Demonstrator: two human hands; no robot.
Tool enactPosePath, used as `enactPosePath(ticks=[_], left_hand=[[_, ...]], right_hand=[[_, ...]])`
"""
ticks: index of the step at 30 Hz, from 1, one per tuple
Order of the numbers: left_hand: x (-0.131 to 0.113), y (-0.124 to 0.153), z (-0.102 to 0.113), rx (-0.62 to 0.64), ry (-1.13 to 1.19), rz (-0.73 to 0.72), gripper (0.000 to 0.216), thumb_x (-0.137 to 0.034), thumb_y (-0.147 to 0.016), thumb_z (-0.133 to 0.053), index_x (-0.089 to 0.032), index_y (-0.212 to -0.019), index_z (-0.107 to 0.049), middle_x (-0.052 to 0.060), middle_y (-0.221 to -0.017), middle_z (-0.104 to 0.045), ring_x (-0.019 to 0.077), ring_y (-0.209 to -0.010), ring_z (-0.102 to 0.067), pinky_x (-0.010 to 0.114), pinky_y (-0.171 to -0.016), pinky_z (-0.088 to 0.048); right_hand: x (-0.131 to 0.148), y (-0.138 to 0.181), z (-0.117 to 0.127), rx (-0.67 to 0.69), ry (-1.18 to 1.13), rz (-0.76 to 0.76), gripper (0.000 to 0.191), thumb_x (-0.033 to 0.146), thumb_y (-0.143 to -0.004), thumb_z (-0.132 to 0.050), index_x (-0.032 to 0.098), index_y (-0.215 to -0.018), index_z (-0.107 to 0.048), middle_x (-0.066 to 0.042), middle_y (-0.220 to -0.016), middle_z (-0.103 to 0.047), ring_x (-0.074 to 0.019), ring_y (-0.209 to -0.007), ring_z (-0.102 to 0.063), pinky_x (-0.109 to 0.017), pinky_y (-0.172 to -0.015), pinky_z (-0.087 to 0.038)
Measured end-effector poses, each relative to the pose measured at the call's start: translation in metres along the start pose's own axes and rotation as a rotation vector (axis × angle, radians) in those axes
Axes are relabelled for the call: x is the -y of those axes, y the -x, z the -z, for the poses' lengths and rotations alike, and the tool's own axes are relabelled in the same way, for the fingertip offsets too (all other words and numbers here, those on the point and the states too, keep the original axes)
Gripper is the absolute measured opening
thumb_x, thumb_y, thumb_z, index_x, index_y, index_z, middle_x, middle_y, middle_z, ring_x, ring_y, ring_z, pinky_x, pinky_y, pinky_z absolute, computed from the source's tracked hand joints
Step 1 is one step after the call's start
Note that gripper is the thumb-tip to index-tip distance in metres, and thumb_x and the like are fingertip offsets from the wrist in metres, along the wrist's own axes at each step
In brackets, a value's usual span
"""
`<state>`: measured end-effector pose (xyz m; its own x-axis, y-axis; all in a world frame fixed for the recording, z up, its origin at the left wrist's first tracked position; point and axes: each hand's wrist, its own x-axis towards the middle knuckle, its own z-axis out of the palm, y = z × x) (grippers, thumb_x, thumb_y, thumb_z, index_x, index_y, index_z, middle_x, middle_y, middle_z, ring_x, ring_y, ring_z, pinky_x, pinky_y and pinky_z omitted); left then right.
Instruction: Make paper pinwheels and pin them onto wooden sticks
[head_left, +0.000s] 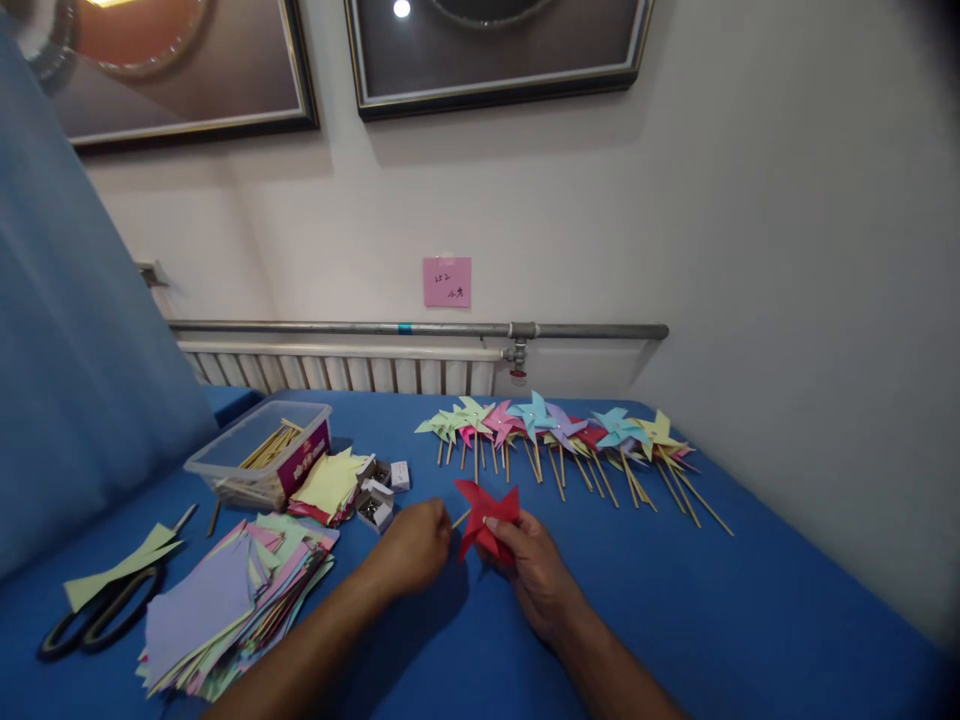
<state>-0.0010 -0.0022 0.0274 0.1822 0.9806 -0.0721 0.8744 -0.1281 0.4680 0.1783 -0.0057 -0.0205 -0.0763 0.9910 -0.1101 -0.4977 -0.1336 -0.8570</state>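
Observation:
A red paper pinwheel (480, 515) is pinched in my right hand (536, 575), the thumb pressed on its centre. To its left, my left hand (416, 545) is closed like a fist. A short length of thin wooden stick (460, 518) shows between that fist and the red paper; its remaining part is hidden by the hand and the pinwheel. Small open boxes of metal pins (375, 505) stand just beyond my left wrist. Finished pinwheels (532, 415) in several colours lie in a row on sticks along the far side of the blue table (645, 620).
On the left sit a clear plastic box (202, 460) of wooden sticks, a stack of coloured paper sheets (199, 605), smaller yellow and red papers (328, 485), and black-handled scissors (120, 610) under green paper strips. Behind the table are a radiator (382, 375) and a wall.

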Motion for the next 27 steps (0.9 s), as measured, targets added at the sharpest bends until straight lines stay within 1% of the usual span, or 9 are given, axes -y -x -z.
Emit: enactPosePath(ticks=[2, 5, 6, 8, 12, 15, 19, 25, 27], left_hand=[[0.002, -0.006, -0.009, -0.050, 0.146, 0.009, 0.016, -0.012, -0.093, -0.052, -0.019, -0.084, -0.063, 0.005, -0.083, -0.072, 0.0193, -0.079, -0.065, 0.028, -0.066, -0.035], [0.010, -0.008, -0.026, -0.109, 0.457, 0.082, 0.019, -0.010, -0.091, -0.049, -0.022, -0.078, -0.054, -0.004, -0.066, -0.058, 0.0141, -0.063, -0.053, 0.025, -0.061, -0.034], [0.013, -0.008, -0.030, -0.099, 0.548, 0.104, 0.018, -0.012, -0.092, -0.050, -0.022, -0.077, -0.053, -0.005, -0.063, -0.053, 0.0132, -0.059, -0.049, 0.024, -0.059, -0.033], [0.018, -0.006, -0.036, -0.079, 0.662, 0.117, 0.015, -0.017, -0.091, -0.054, -0.022, -0.077, -0.054, -0.007, -0.061, -0.051, 0.0122, -0.055, -0.045, 0.024, -0.056, -0.032], [0.018, -0.004, -0.039, -0.067, 0.706, 0.087, 0.014, -0.023, -0.086, -0.060, -0.021, -0.073, -0.057, -0.007, -0.060, -0.051, 0.0117, -0.054, -0.044, 0.024, -0.056, -0.032], [0.014, -0.002, -0.041, -0.055, 0.723, 0.048, 0.013, -0.023, -0.085, -0.058, -0.021, -0.073, -0.058, -0.007, -0.060, -0.050, 0.0116, -0.055, -0.042, 0.024, -0.057, -0.033], [0.010, 0.000, -0.045, -0.073, 0.761, 0.020, 0.014, -0.020, -0.085, -0.056, -0.021, -0.071, -0.057, -0.006, -0.061, -0.049, 0.0115, -0.056, -0.041, 0.024, -0.056, -0.032], [0.008, 0.001, -0.043, -0.057, 0.785, 0.031, 0.016, -0.018, -0.087, -0.056, -0.021, -0.071, -0.056, -0.006, -0.060, -0.047, 0.0110, -0.055, -0.041, 0.024, -0.056, -0.031], [0.008, 0.001, -0.044, -0.066, 0.770, 0.033, 0.017, -0.018, -0.087, -0.057, -0.021, -0.070, -0.056, -0.006, -0.060, -0.047, 0.0108, -0.055, -0.040, 0.024, -0.056, -0.031]], right_hand=[[0.001, 0.000, 0.000, -0.013, -0.002, 0.009, 0.037, 0.039, -0.061, -0.100, 0.017, -0.083, -0.079, -0.002, -0.075, -0.077, -0.0164, -0.066, -0.067, -0.028, -0.067, -0.054], [0.000, -0.004, 0.003, -0.049, 0.001, 0.023, 0.038, 0.038, -0.060, -0.100, 0.017, -0.084, -0.079, -0.003, -0.076, -0.077, -0.0167, -0.067, -0.067, -0.027, -0.067, -0.054], [-0.002, -0.005, 0.004, -0.063, 0.008, 0.032, 0.037, 0.038, -0.060, -0.100, 0.017, -0.083, -0.079, -0.002, -0.074, -0.077, -0.0162, -0.065, -0.065, -0.027, -0.065, -0.053], [-0.006, -0.009, 0.006, -0.082, 0.028, 0.051, 0.035, 0.036, -0.061, -0.099, 0.017, -0.081, -0.079, -0.001, -0.071, -0.075, -0.0151, -0.062, -0.062, -0.026, -0.062, -0.051], [-0.010, -0.011, 0.007, -0.079, 0.068, 0.058, 0.031, 0.036, -0.063, -0.098, 0.017, -0.081, -0.080, -0.001, -0.071, -0.076, -0.0147, -0.061, -0.062, -0.026, -0.061, -0.049], [-0.009, -0.010, 0.006, -0.061, 0.079, 0.055, 0.032, 0.036, -0.062, -0.098, 0.018, -0.081, -0.080, -0.001, -0.071, -0.076, -0.0158, -0.061, -0.064, -0.028, -0.063, -0.050], [-0.008, -0.009, 0.006, -0.041, 0.094, 0.054, 0.032, 0.037, -0.063, -0.098, 0.018, -0.082, -0.080, -0.001, -0.071, -0.077, -0.0178, -0.064, -0.066, -0.029, -0.066, -0.051], [-0.009, -0.009, 0.009, -0.030, 0.107, 0.054, 0.038, 0.041, -0.064, -0.099, 0.018, -0.089, -0.082, -0.007, -0.087, -0.083, -0.0202, -0.071, -0.070, -0.031, -0.069, -0.052], [-0.010, -0.010, 0.009, -0.017, 0.111, 0.056, 0.039, 0.042, -0.064, -0.099, 0.018, -0.089, -0.081, -0.007, -0.087, -0.082, -0.0207, -0.070, -0.069, -0.031, -0.067, -0.051]])
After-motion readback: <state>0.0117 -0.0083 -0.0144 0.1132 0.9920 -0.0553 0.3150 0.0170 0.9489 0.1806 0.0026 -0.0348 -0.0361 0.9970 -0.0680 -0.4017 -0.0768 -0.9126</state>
